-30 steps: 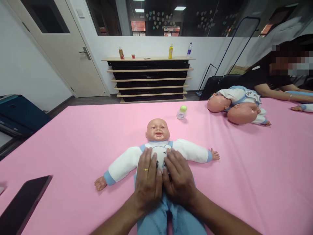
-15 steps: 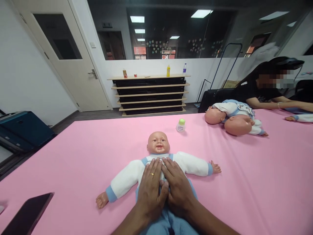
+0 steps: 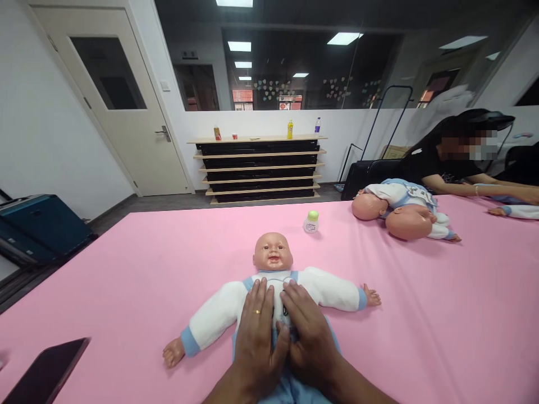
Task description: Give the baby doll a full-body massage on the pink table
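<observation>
A baby doll (image 3: 273, 252) in a white and light-blue outfit lies face up, arms spread, on the pink table cover (image 3: 177, 241). My left hand (image 3: 260, 336) rests flat on its chest and belly, fingers stretched toward the head, a ring on one finger. Beside it my right hand (image 3: 309, 334) lies flat on the other side of the chest, fingers also stretched out. The thumbs are close together over the middle of the belly. Both hands hide much of the doll's trunk. A small bottle with a green cap (image 3: 311, 222) stands beyond the doll's head, to the right.
A dark phone (image 3: 46, 370) lies at the near left. Two more dolls (image 3: 391, 207) lie heaped at the far right, near a person (image 3: 446, 163) in black bending over another doll's arm (image 3: 516, 211). Behind the table stands a low shelf stack (image 3: 256, 168) with bottles.
My fingers have drawn slightly apart at the tips, so more of the doll's chest shows between them. The whole view has shifted down a little.
</observation>
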### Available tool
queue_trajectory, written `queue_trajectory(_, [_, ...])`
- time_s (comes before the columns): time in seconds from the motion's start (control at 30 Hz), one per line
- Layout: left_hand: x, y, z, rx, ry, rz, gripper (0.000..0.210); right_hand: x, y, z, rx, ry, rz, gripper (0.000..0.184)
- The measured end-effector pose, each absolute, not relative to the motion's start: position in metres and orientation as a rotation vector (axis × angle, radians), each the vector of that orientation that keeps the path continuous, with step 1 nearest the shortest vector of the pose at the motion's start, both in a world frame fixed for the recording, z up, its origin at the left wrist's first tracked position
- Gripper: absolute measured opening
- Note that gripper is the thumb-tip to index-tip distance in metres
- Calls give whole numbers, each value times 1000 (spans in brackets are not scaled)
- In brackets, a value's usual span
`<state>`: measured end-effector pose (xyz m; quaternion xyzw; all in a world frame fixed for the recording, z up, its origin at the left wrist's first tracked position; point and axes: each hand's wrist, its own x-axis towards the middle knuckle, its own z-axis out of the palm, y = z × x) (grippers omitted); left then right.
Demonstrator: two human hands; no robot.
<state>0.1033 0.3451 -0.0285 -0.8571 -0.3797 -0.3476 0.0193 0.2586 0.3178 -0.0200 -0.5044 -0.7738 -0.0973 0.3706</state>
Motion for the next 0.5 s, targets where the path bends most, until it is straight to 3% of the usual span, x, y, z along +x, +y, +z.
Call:
queue_trajectory(0.17, [97,343,-16,-2904,-606,-1064,72,254,317,-6,-813,-2051,-15,41])
queue_trajectory(0.5, [103,352,-22,-2928,-1115,-918,63,255,322,-3,-1391,-2187,100,57])
